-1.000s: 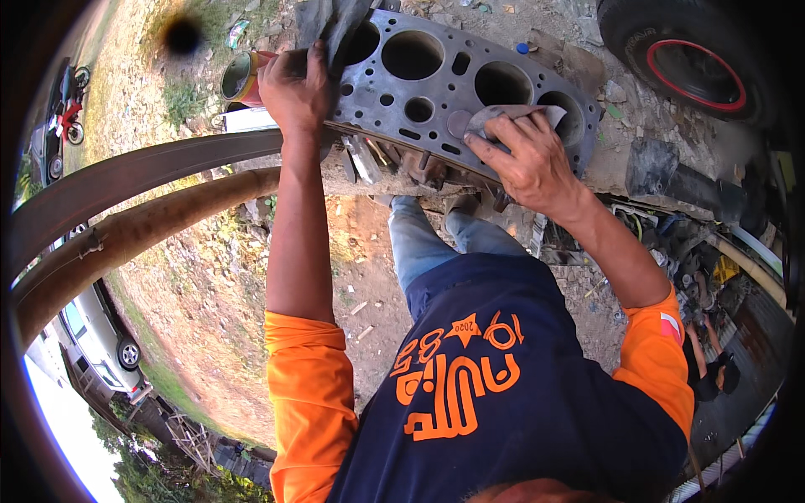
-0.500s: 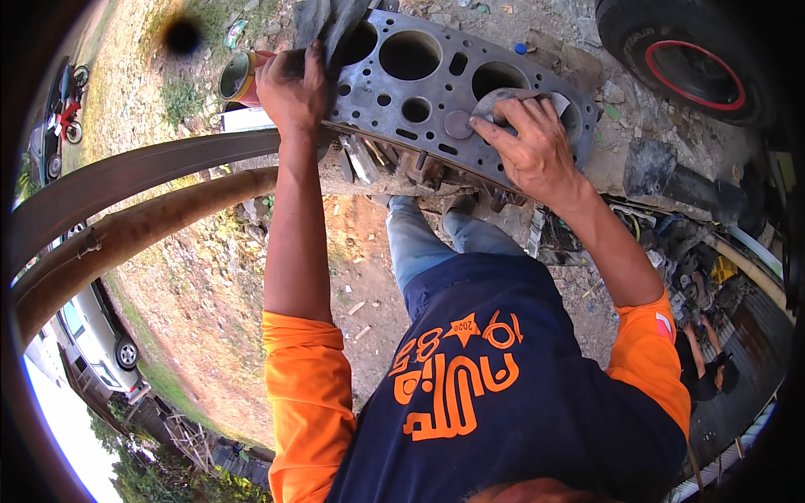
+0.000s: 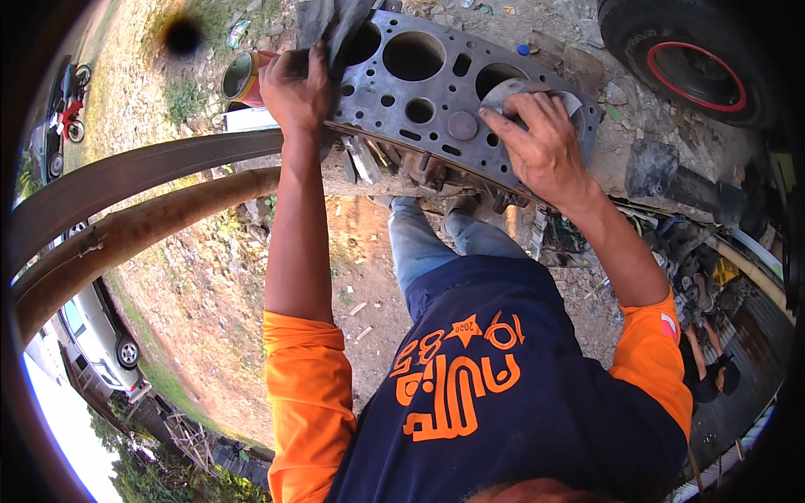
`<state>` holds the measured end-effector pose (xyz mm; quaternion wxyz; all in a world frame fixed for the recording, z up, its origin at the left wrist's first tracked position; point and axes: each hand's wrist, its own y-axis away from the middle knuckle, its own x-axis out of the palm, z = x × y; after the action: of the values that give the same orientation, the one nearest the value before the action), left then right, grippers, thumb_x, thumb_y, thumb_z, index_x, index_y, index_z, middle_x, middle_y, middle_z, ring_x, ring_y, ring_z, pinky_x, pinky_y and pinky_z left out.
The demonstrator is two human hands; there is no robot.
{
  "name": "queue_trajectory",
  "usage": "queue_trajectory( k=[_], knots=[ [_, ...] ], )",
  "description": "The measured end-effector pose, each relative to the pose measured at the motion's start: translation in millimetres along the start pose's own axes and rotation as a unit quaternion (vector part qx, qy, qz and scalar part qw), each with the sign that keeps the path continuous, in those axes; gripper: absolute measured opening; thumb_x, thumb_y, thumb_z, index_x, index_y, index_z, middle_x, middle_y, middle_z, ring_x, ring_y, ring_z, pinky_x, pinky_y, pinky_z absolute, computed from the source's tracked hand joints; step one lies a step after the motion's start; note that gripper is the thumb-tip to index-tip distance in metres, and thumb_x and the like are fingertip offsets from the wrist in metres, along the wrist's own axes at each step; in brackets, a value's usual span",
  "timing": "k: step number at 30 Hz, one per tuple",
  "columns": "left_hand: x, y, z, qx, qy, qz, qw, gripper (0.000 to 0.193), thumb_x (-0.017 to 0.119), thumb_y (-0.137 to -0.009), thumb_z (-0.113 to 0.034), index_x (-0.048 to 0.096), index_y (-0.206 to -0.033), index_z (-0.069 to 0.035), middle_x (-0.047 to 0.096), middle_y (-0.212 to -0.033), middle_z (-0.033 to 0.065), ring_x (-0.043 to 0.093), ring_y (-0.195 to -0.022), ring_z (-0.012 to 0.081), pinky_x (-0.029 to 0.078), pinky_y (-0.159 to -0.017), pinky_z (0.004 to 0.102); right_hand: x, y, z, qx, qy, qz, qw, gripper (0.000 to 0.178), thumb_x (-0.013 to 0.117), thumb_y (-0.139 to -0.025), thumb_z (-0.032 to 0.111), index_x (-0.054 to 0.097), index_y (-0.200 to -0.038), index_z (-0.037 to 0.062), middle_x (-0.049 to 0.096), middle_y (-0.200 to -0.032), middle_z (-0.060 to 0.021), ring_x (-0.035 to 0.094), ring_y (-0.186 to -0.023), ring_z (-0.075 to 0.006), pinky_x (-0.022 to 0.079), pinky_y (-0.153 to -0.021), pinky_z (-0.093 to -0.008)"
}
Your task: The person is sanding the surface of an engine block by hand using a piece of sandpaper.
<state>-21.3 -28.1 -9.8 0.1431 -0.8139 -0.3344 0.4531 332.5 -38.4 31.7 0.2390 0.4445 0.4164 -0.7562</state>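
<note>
A grey metal engine block [image 3: 360, 96] with large round bores and smaller holes in its flat top lies in front of me. My right hand [image 3: 545, 138] presses a grey sheet, which looks like sandpaper [image 3: 506, 89], onto the block's right part, partly over a bore. Its fingers are bent together on the sheet. A round plug-like disc [image 3: 462, 126] sits in the top just left of these fingertips. At the block's left end, my left hand [image 3: 293, 92] is closed on a dark grey cloth [image 3: 335, 29], thumb pointing away from me; its other fingers are partly hidden.
Beside my left hand stands an open can [image 3: 241, 77]. A brown bent pipe [image 3: 151, 208] and a dark curved bar [image 3: 159, 161] run out to the left. At far right lies a wheel with a red-ringed rim [image 3: 696, 74]. A person [image 3: 713, 373] is at the lower right.
My right hand and the sandpaper have slid slightly right and away from me over the block. My left hand stays at the cloth. The view has shifted a little.
</note>
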Motion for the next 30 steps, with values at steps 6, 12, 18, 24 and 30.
queue_trajectory(
  k=[6,12,18,24,30],
  knots=[
    [-1.5,-2.5,2.2,0.014,-0.016,0.008,1.000,0.041,0.080,-0.089,-0.039,0.078,-0.089,0.002,0.075,-0.089,0.0218,0.069,-0.085,0.0392,0.052,-0.084,0.0458,10.1,-14.9,2.7,0.023,0.007,0.035,0.999,0.032,0.064,-0.087,0.003,0.077,-0.115,0.0038,0.063,-0.108,-0.0105,0.062,-0.106,-0.0291,0.046,-0.092,-0.0459],
    [-2.7,-1.9,-2.6,0.006,-0.021,0.009,1.000,0.043,0.081,-0.089,-0.039,0.077,-0.087,0.004,0.075,-0.090,0.0230,0.069,-0.087,0.0392,0.052,-0.085,0.0452,8.7,2.7,8.5,0.003,-0.009,0.031,0.999,0.032,0.064,-0.087,0.003,0.077,-0.117,0.0037,0.063,-0.108,-0.0109,0.061,-0.107,-0.0298,0.046,-0.091,-0.0461],
    [-2.0,1.2,0.6,0.012,-0.025,-0.006,1.000,0.042,0.081,-0.089,-0.038,0.077,-0.088,0.003,0.075,-0.089,0.0227,0.069,-0.087,0.0387,0.052,-0.085,0.0452,8.4,-3.9,15.8,0.017,-0.017,0.047,0.999,0.034,0.066,-0.086,0.003,0.077,-0.118,0.0037,0.063,-0.108,-0.0110,0.061,-0.108,-0.0301,0.047,-0.093,-0.0455],
    [-2.3,1.5,-3.2,-0.021,-0.010,0.018,1.000,0.038,0.077,-0.091,-0.039,0.078,-0.085,-0.002,0.074,-0.091,0.0204,0.066,-0.092,0.0400,0.049,-0.089,0.0468,16.8,-12.4,21.1,0.040,-0.026,0.020,0.999,0.033,0.066,-0.085,0.002,0.077,-0.116,0.0032,0.064,-0.113,-0.0121,0.061,-0.112,-0.0302,0.046,-0.095,-0.0463],
    [-1.1,2.3,0.4,-0.014,-0.002,0.002,1.000,0.038,0.075,-0.092,-0.041,0.079,-0.085,-0.003,0.074,-0.090,0.0190,0.064,-0.094,0.0405,0.048,-0.090,0.0475,9.4,-4.2,28.8,0.042,-0.021,0.042,0.998,0.032,0.062,-0.088,0.005,0.076,-0.117,0.0037,0.064,-0.112,-0.0121,0.061,-0.112,-0.0301,0.045,-0.095,-0.0453]
  ],
)
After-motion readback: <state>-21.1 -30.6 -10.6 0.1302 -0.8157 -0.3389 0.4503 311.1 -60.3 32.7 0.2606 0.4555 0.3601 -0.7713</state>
